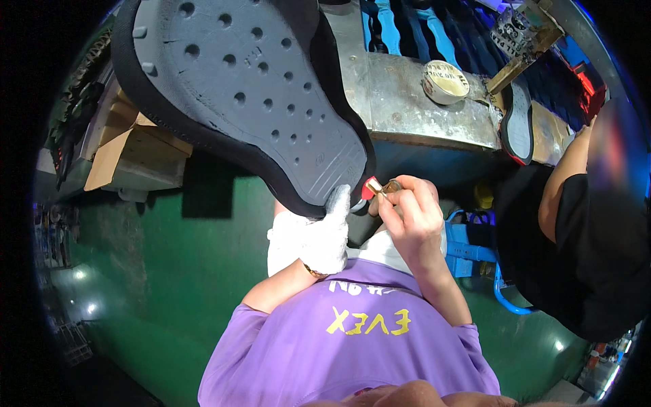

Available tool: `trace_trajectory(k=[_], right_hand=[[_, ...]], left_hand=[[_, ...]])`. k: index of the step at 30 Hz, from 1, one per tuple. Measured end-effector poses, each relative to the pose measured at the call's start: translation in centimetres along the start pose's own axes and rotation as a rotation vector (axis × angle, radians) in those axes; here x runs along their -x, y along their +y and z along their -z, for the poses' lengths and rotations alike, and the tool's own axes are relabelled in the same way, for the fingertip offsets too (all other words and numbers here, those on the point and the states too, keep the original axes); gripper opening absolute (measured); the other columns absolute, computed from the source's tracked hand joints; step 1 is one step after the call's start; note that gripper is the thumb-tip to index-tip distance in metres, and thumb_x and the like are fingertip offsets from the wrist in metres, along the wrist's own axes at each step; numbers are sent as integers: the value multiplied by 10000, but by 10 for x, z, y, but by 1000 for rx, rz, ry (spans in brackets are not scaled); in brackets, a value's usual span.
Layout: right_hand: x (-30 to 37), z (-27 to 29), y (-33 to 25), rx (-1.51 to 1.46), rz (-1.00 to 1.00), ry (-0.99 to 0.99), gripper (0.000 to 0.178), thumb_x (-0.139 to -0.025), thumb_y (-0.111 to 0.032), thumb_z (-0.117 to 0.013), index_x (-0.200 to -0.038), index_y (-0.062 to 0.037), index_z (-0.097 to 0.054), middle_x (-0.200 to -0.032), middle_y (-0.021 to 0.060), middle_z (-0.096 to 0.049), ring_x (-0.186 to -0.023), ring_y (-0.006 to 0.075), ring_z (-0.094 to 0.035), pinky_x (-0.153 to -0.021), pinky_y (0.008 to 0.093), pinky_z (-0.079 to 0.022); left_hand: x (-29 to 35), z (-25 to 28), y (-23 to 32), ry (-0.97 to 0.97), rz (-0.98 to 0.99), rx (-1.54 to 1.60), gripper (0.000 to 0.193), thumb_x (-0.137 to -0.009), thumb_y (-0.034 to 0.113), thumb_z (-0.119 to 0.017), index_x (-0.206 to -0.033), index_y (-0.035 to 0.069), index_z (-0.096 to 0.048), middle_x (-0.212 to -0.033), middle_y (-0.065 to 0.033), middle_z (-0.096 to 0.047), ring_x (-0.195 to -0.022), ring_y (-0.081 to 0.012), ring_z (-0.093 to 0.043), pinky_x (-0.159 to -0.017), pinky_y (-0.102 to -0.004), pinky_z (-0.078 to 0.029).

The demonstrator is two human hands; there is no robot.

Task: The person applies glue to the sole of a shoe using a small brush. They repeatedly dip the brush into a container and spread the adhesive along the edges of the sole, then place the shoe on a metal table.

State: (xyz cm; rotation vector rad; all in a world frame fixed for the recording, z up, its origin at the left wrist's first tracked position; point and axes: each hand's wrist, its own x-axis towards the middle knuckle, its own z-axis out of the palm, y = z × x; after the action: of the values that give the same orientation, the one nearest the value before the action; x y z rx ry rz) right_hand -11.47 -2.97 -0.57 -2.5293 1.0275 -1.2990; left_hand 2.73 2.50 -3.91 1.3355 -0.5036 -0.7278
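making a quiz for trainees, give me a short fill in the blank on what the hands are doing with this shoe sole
The left hand, which grips the edge of the grey shoe sole, wears a ____ glove.
The bare right hand holds a small brush with a ____ tip against the sole's edge.
The sole's grey face is dotted with round ____.
The floor below is ____.

Missing words: white; red; holes; green
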Motion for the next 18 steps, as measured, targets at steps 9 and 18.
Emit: trace_trajectory(k=[9,18], right_hand=[[6,-2,13,198,73,-32,149,-704,1,-779,-769,0,-645,-907,143,-625,-826,280,-641,-689,359,-533],[5,3,12,174,24,-46,141,-684,-3,-785,-767,-15,-672,-921,104,-636,-853,252,-655,-687,347,-555]], left_hand=[[-4,1,-13,64,-27,-111,747,-770,86,-848,-1401,2,-459,-1307,-125,-600,-1134,-207,-599,-961,-319,-487],[-7,5,-25,76,-147,-93,396,-874,40,-748,-1228,11,-574,-1165,-89,-666,-1013,-169,-635,-896,-306,-507]])
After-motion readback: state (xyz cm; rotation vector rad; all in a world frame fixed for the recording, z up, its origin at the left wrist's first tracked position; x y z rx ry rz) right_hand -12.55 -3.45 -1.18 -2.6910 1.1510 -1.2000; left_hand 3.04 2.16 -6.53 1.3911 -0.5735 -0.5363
